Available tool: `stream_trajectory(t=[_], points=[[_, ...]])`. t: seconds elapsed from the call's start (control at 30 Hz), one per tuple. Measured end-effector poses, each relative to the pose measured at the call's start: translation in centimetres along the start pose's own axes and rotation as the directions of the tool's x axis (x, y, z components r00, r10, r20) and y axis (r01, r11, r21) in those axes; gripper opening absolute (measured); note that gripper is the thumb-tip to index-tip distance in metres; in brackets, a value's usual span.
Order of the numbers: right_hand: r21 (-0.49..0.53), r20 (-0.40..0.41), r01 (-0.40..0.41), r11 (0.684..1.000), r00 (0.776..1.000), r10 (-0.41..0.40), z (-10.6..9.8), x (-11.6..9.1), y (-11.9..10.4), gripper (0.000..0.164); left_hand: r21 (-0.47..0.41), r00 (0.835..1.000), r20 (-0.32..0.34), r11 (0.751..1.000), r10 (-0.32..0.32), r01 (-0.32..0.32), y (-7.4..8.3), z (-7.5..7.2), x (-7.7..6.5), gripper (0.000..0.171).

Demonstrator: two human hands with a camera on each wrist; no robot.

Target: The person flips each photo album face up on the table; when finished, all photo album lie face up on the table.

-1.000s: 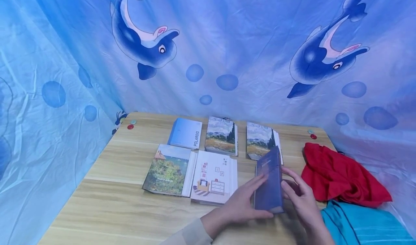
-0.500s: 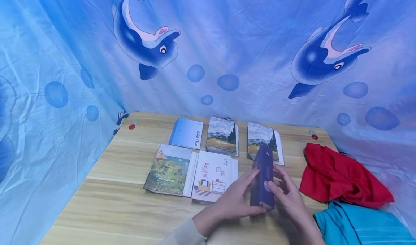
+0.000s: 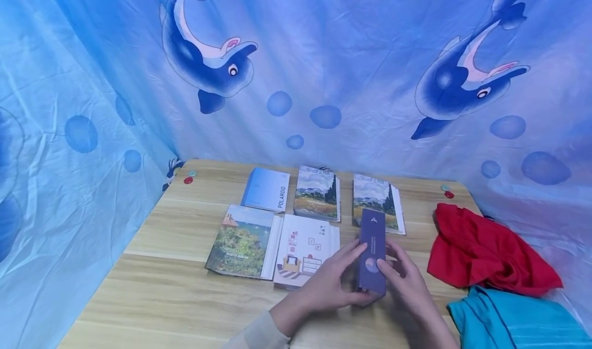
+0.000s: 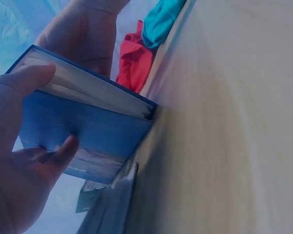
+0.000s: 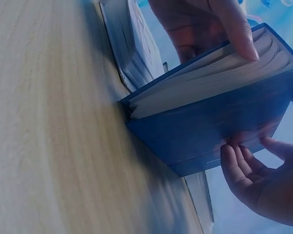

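Note:
A dark blue photo album (image 3: 372,246) stands on its long edge on the table, its narrow spine facing up. My left hand (image 3: 324,282) holds it from the left. In the left wrist view, the left thumb lies across the page ends (image 4: 78,83) and the fingers press the blue cover (image 4: 88,126). On the other side, my right hand (image 3: 409,279) grips the album, its thumb on the spine. In the right wrist view, the right fingers (image 5: 241,165) touch the lower part of the cover (image 5: 200,122). The pages fan slightly between the covers.
Left of the hands lie a garden-picture album (image 3: 240,243) and a white one with furniture drawings (image 3: 302,251). Behind are a blue POLAROID album (image 3: 265,189) and two landscape-cover albums (image 3: 316,192). Red cloth (image 3: 490,251) and teal cloth (image 3: 513,320) lie at the right.
The dark blue album has turned in my hands from cover showing to spine facing up, and shifted a little left. My right hand followed it left; the other albums stayed put.

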State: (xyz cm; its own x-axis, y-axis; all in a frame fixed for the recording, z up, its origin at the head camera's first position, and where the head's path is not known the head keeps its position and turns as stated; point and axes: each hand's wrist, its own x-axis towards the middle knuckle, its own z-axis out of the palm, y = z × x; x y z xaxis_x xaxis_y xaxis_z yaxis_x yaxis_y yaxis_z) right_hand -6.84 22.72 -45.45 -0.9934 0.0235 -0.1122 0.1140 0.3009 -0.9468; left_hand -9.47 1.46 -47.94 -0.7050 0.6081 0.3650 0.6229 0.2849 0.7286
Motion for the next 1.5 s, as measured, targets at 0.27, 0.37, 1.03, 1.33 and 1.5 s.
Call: stream_trajectory(t=[0.27,0.37,1.03,1.33,1.5], points=[[-0.126,-0.012,0.029,0.992,0.999,-0.031,-0.1,0.0,1.0,0.061,-0.128,0.994,-0.020,0.987,-0.104,0.100,-1.2,0.6,-0.7,0.094],[-0.172,-0.011,0.011,0.985,1.000,-0.013,-0.4,0.0,1.5,0.064,-0.079,0.988,0.001,0.984,-0.157,0.157,-1.4,0.7,-0.9,0.095],[-0.438,-0.012,-0.182,0.880,0.980,0.196,-2.7,1.2,3.2,0.119,-0.112,0.977,0.001,0.970,-0.215,0.214,-0.7,0.4,-0.3,0.111],[-0.471,-0.028,-0.192,0.861,0.979,0.203,-3.0,1.1,3.8,0.124,-0.151,0.958,0.047,0.946,-0.282,0.286,-0.8,0.8,-0.9,0.106],[-0.481,-0.017,-0.165,0.861,0.984,0.179,-3.3,1.1,3.9,0.117,-0.286,0.951,0.079,0.907,-0.298,0.308,-1.0,1.4,-0.9,0.101]])
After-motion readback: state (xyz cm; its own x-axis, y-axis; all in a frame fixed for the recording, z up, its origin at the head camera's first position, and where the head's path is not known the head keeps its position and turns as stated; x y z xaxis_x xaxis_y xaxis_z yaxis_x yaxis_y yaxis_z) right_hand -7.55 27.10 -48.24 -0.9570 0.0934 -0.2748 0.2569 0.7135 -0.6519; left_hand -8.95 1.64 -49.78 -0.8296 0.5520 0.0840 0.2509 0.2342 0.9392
